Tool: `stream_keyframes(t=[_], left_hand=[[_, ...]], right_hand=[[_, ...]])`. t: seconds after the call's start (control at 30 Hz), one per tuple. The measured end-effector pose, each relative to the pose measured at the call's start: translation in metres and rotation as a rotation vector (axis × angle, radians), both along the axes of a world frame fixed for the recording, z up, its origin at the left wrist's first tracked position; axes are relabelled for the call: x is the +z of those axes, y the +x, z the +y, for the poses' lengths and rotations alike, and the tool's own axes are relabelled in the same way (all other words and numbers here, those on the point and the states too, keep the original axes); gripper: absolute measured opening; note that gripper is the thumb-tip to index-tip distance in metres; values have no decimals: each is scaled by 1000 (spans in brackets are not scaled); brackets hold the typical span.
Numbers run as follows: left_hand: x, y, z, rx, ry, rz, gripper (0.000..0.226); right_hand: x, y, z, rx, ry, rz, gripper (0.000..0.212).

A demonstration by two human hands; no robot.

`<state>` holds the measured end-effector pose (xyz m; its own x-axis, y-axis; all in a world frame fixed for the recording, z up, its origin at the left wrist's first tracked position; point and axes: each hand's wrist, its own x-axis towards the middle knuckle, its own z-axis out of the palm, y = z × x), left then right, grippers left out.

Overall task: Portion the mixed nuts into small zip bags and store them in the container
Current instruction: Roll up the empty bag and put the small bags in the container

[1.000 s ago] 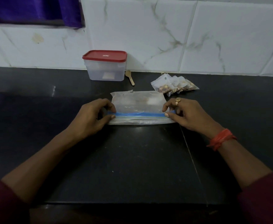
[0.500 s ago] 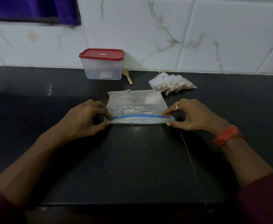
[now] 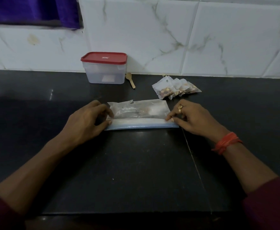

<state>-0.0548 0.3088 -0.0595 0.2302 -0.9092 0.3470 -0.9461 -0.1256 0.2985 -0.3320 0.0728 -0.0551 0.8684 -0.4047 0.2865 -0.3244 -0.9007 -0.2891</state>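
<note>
Zip bag (image 3: pixel 139 113), large and clear, lies flat on the black table (image 3: pixel 136 171) directly in front of the person, with its pale blue closure strip along the near edge. The table meets a white marbled tile wall (image 3: pixel 152 39) at the back. A clear plastic container (image 3: pixel 105 73) with its red lid (image 3: pixel 104 57) fitted stands against that wall, behind the bag and to the left. The left hand (image 3: pixel 84 123) holds the bag's left end and the right hand (image 3: pixel 195 118) its right end; the fingers (image 3: pixel 170 117) of each hand pinch the closure strip. A cluster of small filled zip bags (image 3: pixel 174 88) lies behind the right hand, apart from the container. A wooden spoon (image 3: pixel 130 79) lies just beside the container's right side.
</note>
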Motion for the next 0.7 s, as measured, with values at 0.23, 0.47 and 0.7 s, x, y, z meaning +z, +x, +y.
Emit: stream_keyframes(t=[0.23,0.47,0.7], left_hand=[[7,8,5,-97,126,-67,35],[4,2,0,-52,49,126,24],[3,0,0,-1,6,93,27]], right_hand=[[4,-4,-5,36,34,67,39],[-5,3,1,4,150,-87,11],[-2,1,-2,2,-13,-112,14]])
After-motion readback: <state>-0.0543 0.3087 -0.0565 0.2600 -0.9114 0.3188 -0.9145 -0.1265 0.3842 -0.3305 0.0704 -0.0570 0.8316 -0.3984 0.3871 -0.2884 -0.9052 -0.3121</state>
